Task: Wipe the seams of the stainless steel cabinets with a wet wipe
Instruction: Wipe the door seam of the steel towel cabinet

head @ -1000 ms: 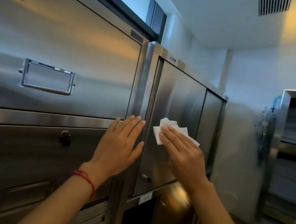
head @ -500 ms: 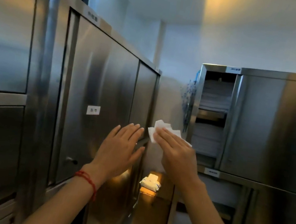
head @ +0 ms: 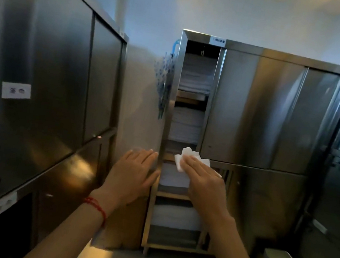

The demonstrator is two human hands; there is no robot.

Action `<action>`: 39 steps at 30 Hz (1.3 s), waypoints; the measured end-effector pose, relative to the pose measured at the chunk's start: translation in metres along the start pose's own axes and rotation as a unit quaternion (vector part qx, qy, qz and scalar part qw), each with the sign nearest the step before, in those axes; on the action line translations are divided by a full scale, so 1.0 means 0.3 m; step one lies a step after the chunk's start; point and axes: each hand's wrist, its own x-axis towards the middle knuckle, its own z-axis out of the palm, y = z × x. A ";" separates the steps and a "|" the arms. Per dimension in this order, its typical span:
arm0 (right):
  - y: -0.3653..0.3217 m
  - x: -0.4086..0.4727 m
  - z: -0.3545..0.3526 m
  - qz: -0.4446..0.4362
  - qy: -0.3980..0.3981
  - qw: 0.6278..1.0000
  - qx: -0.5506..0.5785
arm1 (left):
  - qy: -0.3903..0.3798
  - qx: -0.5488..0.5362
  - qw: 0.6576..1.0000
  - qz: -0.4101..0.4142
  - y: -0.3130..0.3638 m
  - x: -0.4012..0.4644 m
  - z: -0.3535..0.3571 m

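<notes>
The right hand (head: 203,182) is carrying the white wet wipe (head: 191,157) under its flat fingers in the air, in front of the open steel cabinet (head: 255,110), while the left hand (head: 133,174) is hanging open and empty beside it. I judge the person is moving between seams; next the wipe needs pressing along the cabinet's frame edge.

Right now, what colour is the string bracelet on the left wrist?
Red string bracelet, clearest in the head view.
</notes>
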 end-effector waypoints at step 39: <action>1.090 -0.517 0.162 0.180 -0.142 0.961 -0.152 | -0.151 -0.174 0.954 0.194 0.803 0.697 1.067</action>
